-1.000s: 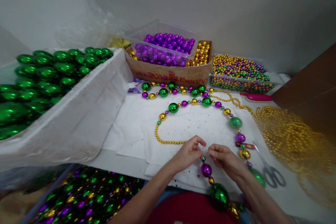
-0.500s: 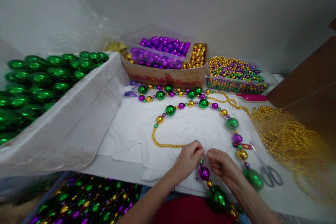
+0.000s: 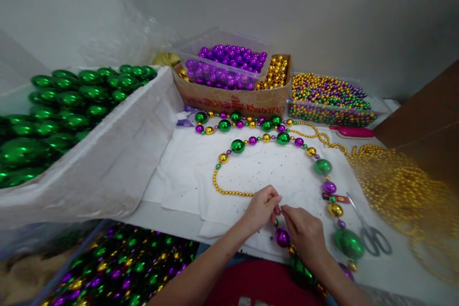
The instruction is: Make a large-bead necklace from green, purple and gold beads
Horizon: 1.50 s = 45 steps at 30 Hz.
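A bead necklace (image 3: 283,138) of green, purple and gold balls lies looped on the white cloth (image 3: 179,172). Its plain gold bead section (image 3: 233,193) runs into my left hand (image 3: 261,208), whose fingers are pinched where the two ends meet. My right hand (image 3: 304,232) is closed too, thumb and forefinger pressed together just beside the left fingertips. What it pinches is too small to make out. Below the fingers hangs a purple ball (image 3: 282,237), with a large green ball (image 3: 300,270) partly behind my right wrist.
Scissors (image 3: 375,239) and a red-black cutter (image 3: 335,198) lie at right, near a heap of gold bead strands (image 3: 394,186). Behind are a cardboard box (image 3: 233,100), a tub of purple balls (image 3: 229,60) and a small-bead tub (image 3: 333,98). A foam box (image 3: 143,138) stands left.
My right hand has come closer to the left and turned more palm-down, its fingertips now by the left ones. The view has shifted slightly, moving the scene rightward.
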Tool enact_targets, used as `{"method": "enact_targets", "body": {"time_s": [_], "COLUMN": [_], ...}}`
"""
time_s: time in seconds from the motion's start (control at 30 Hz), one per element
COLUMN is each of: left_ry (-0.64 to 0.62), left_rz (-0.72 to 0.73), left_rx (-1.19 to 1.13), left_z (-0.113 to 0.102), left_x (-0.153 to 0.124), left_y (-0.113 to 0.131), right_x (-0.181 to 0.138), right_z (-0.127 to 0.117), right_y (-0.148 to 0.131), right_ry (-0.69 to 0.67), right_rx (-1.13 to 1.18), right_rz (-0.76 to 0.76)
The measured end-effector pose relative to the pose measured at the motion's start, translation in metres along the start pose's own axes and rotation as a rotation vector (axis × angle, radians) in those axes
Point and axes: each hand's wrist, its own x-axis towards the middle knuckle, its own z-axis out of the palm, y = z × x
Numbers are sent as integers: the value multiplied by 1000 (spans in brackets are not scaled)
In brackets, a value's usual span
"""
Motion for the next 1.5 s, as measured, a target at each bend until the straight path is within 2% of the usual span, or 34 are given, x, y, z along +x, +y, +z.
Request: {"method": "enact_targets", "body": {"time_s": [0.13, 0.3, 0.5, 0.7, 0.87, 1.13, 1.37, 1.5], "left_ry": [24, 64, -13, -41, -96, -66, 18, 1], "left_rz": [12, 31, 40, 83, 76, 20, -10, 17], "left_rx": [-52, -106, -163, -153, -105, -1, -18, 107], "left_z": [1, 2, -4, -7, -8, -5, 2, 5], "left_x": [-2, -8, -16, -18, -22, -22, -12, -10], "left_y": [-1, 4, 11, 11, 16, 18, 14, 12], "right_x": [2, 5, 15, 20, 18, 16, 5, 1], "right_z": [1, 2, -7, -17, -19, -17, -12, -8], "right_y": [1, -2, -5, 2, 4, -1, -15, -17], "right_ry": [-34, -66, -166, -343, -316, -122, -4, 50], "right_rx": [-29, 48, 353, 712, 838, 723, 453, 253], "right_rz": [4, 119, 310, 568, 674, 600, 479, 377]}}
